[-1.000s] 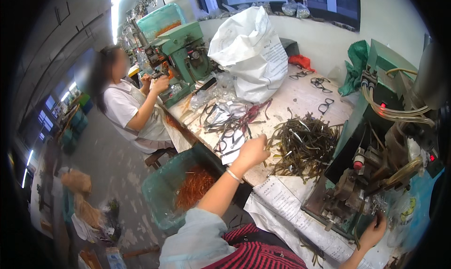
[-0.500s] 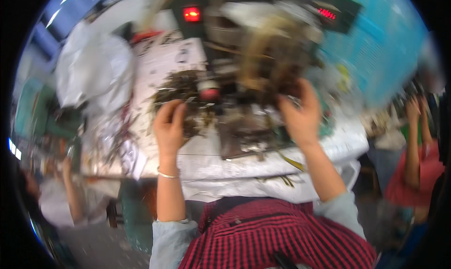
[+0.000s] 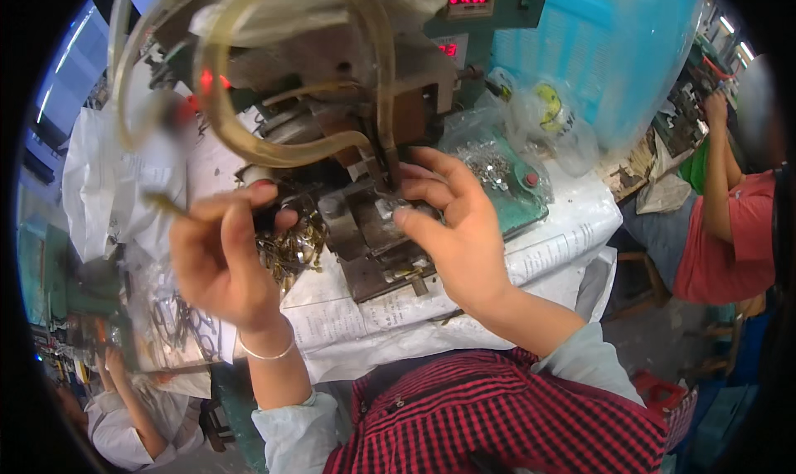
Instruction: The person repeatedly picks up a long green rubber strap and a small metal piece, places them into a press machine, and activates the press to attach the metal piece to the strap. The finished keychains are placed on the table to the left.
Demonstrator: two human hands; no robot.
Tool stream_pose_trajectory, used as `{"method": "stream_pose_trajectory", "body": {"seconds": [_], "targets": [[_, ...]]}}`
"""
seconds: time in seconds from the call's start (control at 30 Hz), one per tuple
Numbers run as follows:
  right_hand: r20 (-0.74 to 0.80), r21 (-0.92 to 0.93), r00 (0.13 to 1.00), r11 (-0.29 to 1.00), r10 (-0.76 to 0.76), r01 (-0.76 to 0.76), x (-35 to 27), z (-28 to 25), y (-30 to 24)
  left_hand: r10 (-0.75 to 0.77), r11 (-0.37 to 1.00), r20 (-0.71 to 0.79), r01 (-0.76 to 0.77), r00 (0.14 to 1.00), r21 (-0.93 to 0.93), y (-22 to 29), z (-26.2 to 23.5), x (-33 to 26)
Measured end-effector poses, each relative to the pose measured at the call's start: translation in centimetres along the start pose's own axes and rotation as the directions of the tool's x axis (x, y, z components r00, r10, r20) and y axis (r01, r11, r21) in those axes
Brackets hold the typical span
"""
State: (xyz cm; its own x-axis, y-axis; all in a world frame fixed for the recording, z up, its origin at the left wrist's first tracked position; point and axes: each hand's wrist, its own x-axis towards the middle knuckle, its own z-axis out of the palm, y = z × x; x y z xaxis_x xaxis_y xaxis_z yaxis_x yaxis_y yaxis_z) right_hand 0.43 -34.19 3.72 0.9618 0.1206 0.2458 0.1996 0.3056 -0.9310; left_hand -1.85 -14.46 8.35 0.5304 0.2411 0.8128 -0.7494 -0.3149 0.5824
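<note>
Curled right hand (image 3: 463,240) has reached the metal fixture (image 3: 375,225) at its nine o'clock, grip unclear; left hand (image 3: 225,263) holds an olive strip (image 3: 166,205).

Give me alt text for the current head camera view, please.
The left hand holds a blurred thin strip beside a machine, while the right hand is at the machine's metal block. A yellowish hose loops above; a clear bag of small metal pieces lies to the right.

From head height, the left fisheye looks down and forward — past the red-and-black checked apron (image 3: 497,416), over the near surface (image 3: 568,213) — onto the hose-fitted machine (image 3: 344,225), close below it.
</note>
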Motion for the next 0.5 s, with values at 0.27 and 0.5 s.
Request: {"method": "stream_pose_trajectory", "body": {"seconds": [0.27, 0.5], "targets": [[-0.172, -0.822, 0.965, 0.569, -0.200, -0.028, 0.4, -12.5, 4.9, 0.373, 0.744, 0.588, -0.610, 0.718, 0.273, 0.0, 4.1, -5.2], [-0.229, -0.708, 0.875, 0.690, -0.427, 0.152, 1.2, -14.5, 4.9, 0.390, 0.752, 0.574, -0.609, 0.720, 0.253, -2.2, 4.5, -6.7]]}}
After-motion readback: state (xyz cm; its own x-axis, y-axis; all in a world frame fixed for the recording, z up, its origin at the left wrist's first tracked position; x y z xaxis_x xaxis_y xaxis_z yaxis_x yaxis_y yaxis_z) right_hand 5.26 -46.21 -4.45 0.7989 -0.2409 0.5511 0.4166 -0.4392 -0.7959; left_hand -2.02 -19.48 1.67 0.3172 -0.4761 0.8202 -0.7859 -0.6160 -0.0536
